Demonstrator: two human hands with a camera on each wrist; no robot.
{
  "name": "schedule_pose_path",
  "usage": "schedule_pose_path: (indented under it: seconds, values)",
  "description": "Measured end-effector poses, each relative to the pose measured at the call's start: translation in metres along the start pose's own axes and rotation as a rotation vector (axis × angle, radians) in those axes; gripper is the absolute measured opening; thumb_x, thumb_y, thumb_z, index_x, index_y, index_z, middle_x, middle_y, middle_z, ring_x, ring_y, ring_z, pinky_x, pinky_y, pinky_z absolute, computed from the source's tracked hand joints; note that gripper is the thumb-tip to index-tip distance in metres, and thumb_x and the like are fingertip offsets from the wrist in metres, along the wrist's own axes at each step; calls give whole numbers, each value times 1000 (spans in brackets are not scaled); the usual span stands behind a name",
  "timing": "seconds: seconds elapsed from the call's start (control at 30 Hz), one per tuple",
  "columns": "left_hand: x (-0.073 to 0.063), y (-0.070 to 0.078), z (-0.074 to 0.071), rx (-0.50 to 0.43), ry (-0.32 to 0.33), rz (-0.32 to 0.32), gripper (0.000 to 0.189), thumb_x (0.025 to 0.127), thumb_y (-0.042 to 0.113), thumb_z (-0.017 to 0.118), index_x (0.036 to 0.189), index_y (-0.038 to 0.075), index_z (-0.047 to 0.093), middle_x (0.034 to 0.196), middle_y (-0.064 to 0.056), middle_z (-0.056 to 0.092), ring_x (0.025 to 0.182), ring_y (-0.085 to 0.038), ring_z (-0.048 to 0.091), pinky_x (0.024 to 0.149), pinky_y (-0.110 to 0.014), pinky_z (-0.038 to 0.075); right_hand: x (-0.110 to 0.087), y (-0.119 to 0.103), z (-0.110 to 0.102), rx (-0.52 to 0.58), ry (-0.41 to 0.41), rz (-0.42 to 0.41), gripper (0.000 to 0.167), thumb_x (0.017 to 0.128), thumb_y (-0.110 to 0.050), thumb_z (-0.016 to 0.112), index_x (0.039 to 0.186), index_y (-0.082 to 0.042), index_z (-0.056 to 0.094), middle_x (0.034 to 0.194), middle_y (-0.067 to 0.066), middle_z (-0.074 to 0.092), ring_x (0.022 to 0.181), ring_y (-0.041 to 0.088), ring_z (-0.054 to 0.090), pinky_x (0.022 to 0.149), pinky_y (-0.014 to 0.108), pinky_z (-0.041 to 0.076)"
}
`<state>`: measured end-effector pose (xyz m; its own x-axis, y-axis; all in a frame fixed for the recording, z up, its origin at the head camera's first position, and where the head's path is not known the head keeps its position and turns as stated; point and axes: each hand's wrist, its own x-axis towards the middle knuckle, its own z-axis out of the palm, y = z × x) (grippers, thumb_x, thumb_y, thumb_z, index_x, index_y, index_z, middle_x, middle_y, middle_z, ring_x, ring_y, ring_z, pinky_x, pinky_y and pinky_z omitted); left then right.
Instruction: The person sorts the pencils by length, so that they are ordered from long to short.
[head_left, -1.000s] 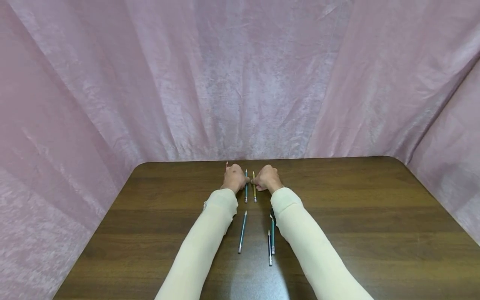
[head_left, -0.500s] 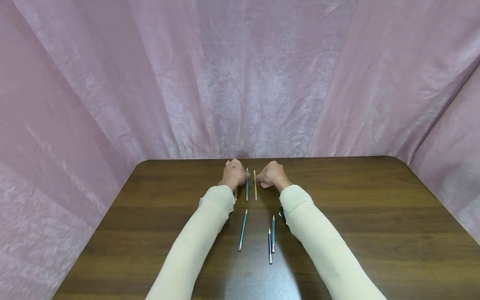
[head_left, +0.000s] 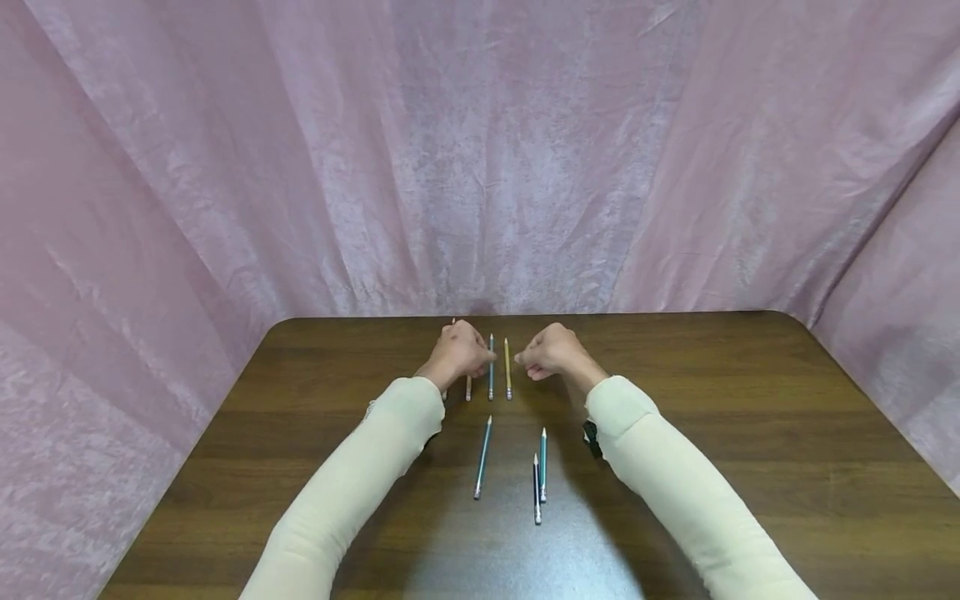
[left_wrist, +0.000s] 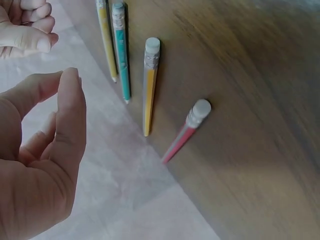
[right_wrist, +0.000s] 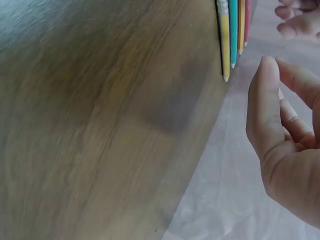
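Observation:
In the head view my left hand (head_left: 462, 352) hovers over a row of pencils at the far side of the table, hiding part of it. The left wrist view shows its thumb and index fingertips together, holding nothing. Beside it lie a red pencil (left_wrist: 180, 141), an orange pencil (left_wrist: 149, 95), a teal pencil (left_wrist: 121, 60) and a yellow pencil (left_wrist: 106, 42), erasers toward me. My right hand (head_left: 553, 352) is just right of the yellow pencil and apart from it. Its thumb and index finger also meet at the tips around nothing.
Closer to me lie a teal-blue pencil (head_left: 483, 458), a second teal pencil (head_left: 543, 458) and a dark blue pencil (head_left: 537, 487) on the brown wooden table (head_left: 750, 433). A pink curtain (head_left: 525, 167) hangs behind the far edge.
Both hands have moved apart: the right hand has gone right, away from the yellow pencil, and the left hand slightly left. The erasers of the left-hand pencils have come into sight.

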<state>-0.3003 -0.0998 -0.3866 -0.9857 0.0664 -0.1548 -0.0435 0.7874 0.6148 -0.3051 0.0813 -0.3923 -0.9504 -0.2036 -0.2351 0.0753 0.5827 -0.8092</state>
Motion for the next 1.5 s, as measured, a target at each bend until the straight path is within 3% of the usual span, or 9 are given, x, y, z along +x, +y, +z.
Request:
schedule_pose_path:
  seconds: [0.2, 0.43, 0.67, 1.13, 1.5]
  values:
    - [-11, -5, -2, -61, -39, 23, 12, 91, 11, 74, 84, 1, 76, 69, -6, 71, 65, -18, 71, 64, -28, 60, -12, 9, -7, 6, -25, -9, 22, 92, -8, 72, 100, 12, 71, 74, 12, 69, 59, 13, 68, 69, 33, 61]
    - [-30, -13, 1, -143, -115, 73, 11, 89, 7, 75, 81, 0, 73, 66, -8, 70, 61, -19, 70, 62, -32, 61, -32, 21, -14, -21, -70, -10, 22, 93, -10, 72, 98, 12, 71, 74, 11, 69, 61, 14, 68, 69, 34, 61]
    - [-47, -21, 1, -202, -167, 42, 8, 86, 4, 75, 82, -2, 74, 64, -9, 70, 58, -17, 70, 56, -27, 59, -49, 29, -17, -9, -125, -22, 22, 91, -10, 73, 95, 11, 70, 72, 10, 68, 61, 14, 67, 65, 32, 61]
    - [-79, -41, 14, -142, -222, 84, 13, 83, 6, 79, 73, 4, 71, 63, -5, 68, 56, -15, 67, 54, -27, 58, -77, 49, -6, 105, -165, 7, 15, 89, -5, 73, 89, 10, 70, 65, 8, 65, 56, 12, 64, 59, 30, 60]
    - [-91, -47, 19, -77, -211, 125, 17, 80, 11, 83, 70, 7, 71, 56, -4, 66, 50, -14, 64, 51, -27, 57, -94, 59, 4, 145, -187, 11, 13, 88, -4, 73, 86, 9, 70, 63, 6, 64, 57, 11, 63, 57, 28, 59]
